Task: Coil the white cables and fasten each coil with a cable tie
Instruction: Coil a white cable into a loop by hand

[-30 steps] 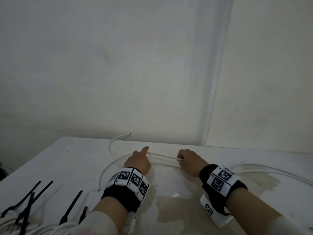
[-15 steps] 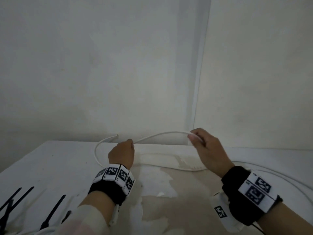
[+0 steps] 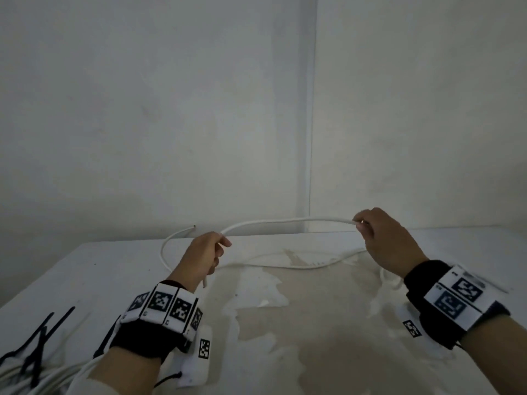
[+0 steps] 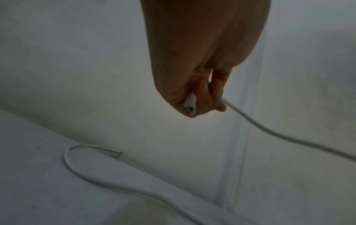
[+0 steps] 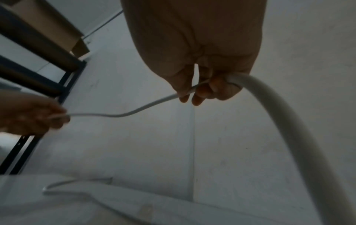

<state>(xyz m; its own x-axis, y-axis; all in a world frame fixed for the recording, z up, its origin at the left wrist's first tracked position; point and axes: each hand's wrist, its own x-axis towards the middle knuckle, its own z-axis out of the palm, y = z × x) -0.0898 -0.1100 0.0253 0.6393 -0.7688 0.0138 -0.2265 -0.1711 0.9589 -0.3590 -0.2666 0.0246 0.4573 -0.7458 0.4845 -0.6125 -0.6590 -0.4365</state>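
Your left hand (image 3: 204, 256) and right hand (image 3: 385, 240) both pinched the white cable (image 3: 288, 222), stretched sideways between them above the table's (image 3: 71, 269) far edge

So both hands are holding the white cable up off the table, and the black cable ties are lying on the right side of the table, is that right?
Not quite. The left hand and right hand do hold the white cable above the table, but the black cable ties lie on the left side, as the head view shows.
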